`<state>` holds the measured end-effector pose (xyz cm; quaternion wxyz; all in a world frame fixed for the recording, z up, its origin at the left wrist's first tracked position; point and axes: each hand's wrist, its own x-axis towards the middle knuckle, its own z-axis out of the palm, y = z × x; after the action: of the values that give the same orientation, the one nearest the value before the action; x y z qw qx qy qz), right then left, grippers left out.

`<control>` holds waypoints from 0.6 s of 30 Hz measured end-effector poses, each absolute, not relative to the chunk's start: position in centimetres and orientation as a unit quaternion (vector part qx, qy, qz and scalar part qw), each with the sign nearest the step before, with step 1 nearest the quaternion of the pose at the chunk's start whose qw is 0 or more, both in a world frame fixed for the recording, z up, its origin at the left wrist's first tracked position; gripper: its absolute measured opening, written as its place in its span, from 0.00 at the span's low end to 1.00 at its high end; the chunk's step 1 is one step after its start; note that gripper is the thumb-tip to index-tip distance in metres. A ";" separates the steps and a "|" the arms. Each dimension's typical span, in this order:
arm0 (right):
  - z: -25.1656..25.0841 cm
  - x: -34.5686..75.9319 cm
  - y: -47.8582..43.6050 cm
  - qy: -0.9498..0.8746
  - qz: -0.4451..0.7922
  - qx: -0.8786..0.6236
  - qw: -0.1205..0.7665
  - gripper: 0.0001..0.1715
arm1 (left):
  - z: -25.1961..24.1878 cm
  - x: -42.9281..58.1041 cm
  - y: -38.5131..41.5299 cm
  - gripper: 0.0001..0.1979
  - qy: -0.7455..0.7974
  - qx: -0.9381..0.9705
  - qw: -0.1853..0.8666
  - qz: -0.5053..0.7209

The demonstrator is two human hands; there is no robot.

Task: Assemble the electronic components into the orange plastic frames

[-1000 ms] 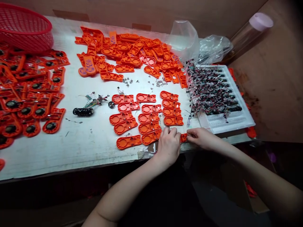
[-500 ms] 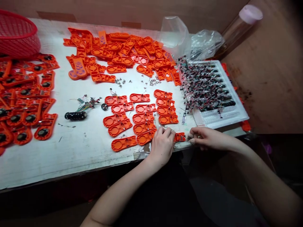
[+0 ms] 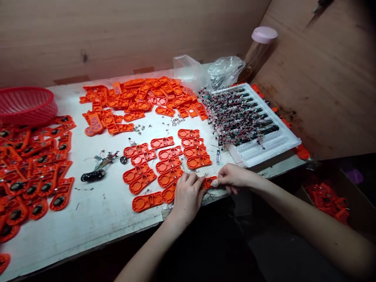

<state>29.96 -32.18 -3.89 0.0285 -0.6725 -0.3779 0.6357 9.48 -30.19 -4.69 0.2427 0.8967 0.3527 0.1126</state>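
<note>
Brown board walls [image 3: 117, 35] enclose a scuffed white worktable [image 3: 96, 219] under dim light.

The orange shell [image 3: 209, 182] pinched in my fingers [image 3: 190, 181] is smooth moulded plastic with a faint sheen. Under them the worktop [image 3: 96, 219] is matt white board, scuffed and scratched. Just beyond them to the right, the tray [image 3: 264, 150] looks like dull white foam. Farther back, crinkled clear plastic bags [image 3: 223, 70] gleam against matt, grainy wood panels [image 3: 117, 35].

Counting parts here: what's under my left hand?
Your left hand covers part of an orange shell at the table edge; only one end shows, pinched by your right hand. Anything else beneath the palm is hidden.
</note>
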 end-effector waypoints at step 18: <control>-3.5 29.5 -32.9 -0.604 0.332 -0.655 0.310 0.19 | -0.4 -2.6 -26.3 0.15 0.539 0.788 0.033 0.296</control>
<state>29.51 -32.94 -3.54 0.3100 -0.6549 -0.6038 0.3324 -2.65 -26.29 -0.45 0.0334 0.7881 0.5389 0.2957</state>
